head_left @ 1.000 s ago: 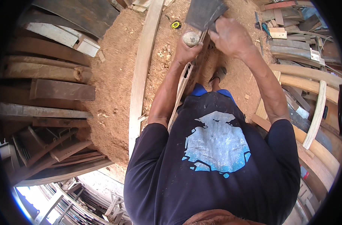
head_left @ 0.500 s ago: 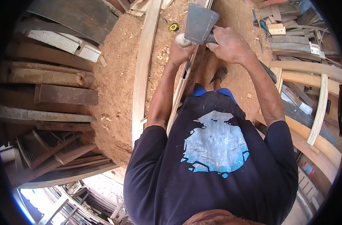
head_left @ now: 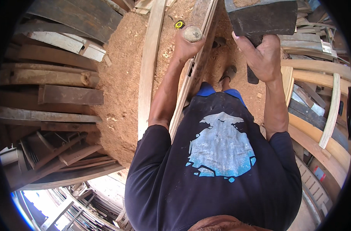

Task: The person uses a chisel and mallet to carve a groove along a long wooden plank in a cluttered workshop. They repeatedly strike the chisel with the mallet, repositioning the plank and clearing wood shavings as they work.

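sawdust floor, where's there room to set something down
The widest patch of sawdust floor lies between the stacked boards at left and the long pale plank. A narrower strip runs between that plank and the slotted beam, shared by the tape measure and partly hidden by the left hand. The wood pile at right is crowded.

From here I see a yellow-and-black tape measure [head_left: 179, 24] on the sawdust [head_left: 123, 86]. I spot dark timbers [head_left: 72, 94] at left, pale planks [head_left: 318, 66] at right.
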{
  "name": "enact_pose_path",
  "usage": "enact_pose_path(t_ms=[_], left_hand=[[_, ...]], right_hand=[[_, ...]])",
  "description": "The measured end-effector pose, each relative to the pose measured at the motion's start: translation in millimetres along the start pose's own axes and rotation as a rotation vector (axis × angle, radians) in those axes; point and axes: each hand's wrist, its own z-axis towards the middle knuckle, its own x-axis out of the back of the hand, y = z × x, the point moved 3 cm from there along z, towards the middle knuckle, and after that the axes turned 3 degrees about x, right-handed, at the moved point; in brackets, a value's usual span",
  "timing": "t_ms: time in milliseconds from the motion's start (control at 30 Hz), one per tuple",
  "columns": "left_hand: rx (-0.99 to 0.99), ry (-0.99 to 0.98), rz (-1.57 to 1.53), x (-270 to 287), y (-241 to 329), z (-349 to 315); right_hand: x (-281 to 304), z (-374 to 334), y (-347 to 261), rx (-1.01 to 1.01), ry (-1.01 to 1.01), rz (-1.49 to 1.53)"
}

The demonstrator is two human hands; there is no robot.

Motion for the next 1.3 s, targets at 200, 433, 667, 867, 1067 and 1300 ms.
enact_pose_path(t_ms=[200, 433, 667, 867, 1067, 1300], left_hand=[[0.027, 0.014, -0.014, -4.9, -10.7, -3.2], [0.042, 0.033, 0.05, -4.0, -15.2, -6.7], [0.05, -0.015, -0.014, -3.8, -14.9, -13.0], [-0.063, -0.012, -0.082, -6.2, -18.9, -18.8], [-0.046, -0.1, -0.088, -6.5, -23.0, -16.0], [-0.009, -0.109, -0.047, -7.5, -19.5, -14.9]], right_hand=[[1.2, -5.0, -0.6, 0.089, 0.088, 0.042], [1.3, -8.5, 5.0, 0.041, 0.042, 0.039], [-10.4, -6.1, 6.7, 0.098, 0.018, 0.019], [-39.2, 1.3, 18.0, 0.094, -0.243, -0.44], [-55.6, 12.3, 57.3, -0.046, -0.426, -0.719], [-50.4, 28.8, 56.1, -0.013, -0.312, -0.681]])
